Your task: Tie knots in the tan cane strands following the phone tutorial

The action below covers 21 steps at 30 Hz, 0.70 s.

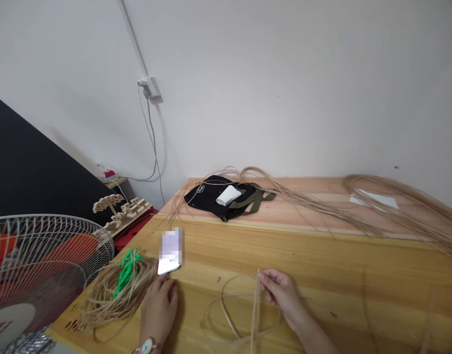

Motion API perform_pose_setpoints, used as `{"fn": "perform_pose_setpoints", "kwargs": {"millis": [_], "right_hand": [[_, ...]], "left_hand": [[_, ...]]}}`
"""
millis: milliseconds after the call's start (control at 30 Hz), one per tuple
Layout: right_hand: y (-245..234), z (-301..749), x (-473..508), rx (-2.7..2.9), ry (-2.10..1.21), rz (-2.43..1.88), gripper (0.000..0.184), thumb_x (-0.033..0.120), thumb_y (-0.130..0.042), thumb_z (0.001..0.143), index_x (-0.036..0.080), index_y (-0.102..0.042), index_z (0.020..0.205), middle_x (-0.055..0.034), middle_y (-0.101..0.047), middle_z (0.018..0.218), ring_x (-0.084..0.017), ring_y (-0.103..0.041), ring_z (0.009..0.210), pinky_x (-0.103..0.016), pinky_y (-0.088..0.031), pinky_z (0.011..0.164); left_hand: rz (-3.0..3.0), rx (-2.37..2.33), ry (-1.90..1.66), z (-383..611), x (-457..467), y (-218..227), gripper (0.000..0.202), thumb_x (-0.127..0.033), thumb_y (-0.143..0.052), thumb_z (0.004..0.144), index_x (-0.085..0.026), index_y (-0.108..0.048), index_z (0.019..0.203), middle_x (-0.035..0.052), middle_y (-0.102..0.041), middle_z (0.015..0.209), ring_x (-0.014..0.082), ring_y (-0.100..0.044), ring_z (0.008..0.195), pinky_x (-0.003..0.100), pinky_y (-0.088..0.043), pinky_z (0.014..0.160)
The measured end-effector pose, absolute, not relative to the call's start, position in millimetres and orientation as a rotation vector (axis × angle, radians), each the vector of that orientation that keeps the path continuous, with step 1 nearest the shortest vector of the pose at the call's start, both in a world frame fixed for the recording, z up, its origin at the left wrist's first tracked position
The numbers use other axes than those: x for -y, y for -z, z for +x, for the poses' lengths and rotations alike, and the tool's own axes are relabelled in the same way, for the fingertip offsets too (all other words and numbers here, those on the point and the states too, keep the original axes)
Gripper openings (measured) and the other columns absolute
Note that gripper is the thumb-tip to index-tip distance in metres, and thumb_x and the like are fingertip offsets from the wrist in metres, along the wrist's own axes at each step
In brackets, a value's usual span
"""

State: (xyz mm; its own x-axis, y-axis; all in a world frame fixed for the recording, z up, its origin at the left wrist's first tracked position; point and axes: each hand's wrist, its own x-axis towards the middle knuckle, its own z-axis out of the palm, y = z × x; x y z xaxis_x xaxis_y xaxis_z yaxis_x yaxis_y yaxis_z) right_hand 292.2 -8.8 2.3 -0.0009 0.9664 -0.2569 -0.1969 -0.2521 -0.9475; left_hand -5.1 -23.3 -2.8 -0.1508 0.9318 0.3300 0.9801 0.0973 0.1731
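Note:
My right hand [283,292] pinches pale rattan strands [256,307] between thumb and fingertips, just above the table. The strands run down toward me, and a loose loop of the same material [226,314] curves over the wood to the left of the hand. My left hand [160,300], with a watch at its wrist, lies on the table with its fingertips at the near edge of a lit phone [169,266]. Left of that hand is a coiled bundle of rattan [100,297] with green ties [127,268] around it.
A black bag [207,196] with a white object [228,195] on it lies at the back. Long rattan strands [303,199] spread along the rear, crossing a white paper [376,200] on the right. A fan [52,221] and a wooden model [132,214] stand left.

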Motion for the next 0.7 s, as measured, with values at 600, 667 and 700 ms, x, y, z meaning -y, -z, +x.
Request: {"fn": "perform_pose_setpoints", "kwargs": {"millis": [600, 667, 700], "right_hand": [[-3, 292, 8, 0.915, -1.470, -1.248, 0.037, 0.051, -0.063, 0.057, 0.015, -0.052, 0.058, 0.0058, -0.046, 0.046, -0.003, -0.034, 0.033, -0.017, -0.022, 0.034], [-3, 293, 9, 0.916, -1.473, -1.251, 0.036, 0.049, -0.063, 0.058, 0.015, -0.053, 0.059, 0.0060, -0.047, 0.047, -0.003, -0.034, 0.033, -0.017, -0.022, 0.034], [-4, 293, 9, 0.917, -1.475, -1.253, 0.035, 0.049, -0.063, 0.058, 0.015, -0.053, 0.059, 0.0059, -0.047, 0.047, -0.003, -0.034, 0.033, -0.017, -0.022, 0.034]], "left_hand": [[-1.880, 2.152, 0.485, -9, 17, -1, 0.034, -0.026, -0.037, 0.076, -0.011, -0.058, 0.098, 0.0137, -0.056, 0.106, 0.0256, -0.049, 0.099, 0.036, -0.039, 0.086], [-1.859, 2.151, 0.461, -9, 13, -6, 0.036, -0.025, -0.037, 0.076, -0.009, -0.055, 0.102, 0.0142, -0.055, 0.105, 0.0256, -0.048, 0.100, 0.036, -0.040, 0.086], [-1.846, 2.146, 0.438, -9, 11, -9, 0.036, -0.025, -0.036, 0.076, -0.008, -0.055, 0.102, 0.0145, -0.055, 0.105, 0.0256, -0.048, 0.100, 0.035, -0.039, 0.086]]}}
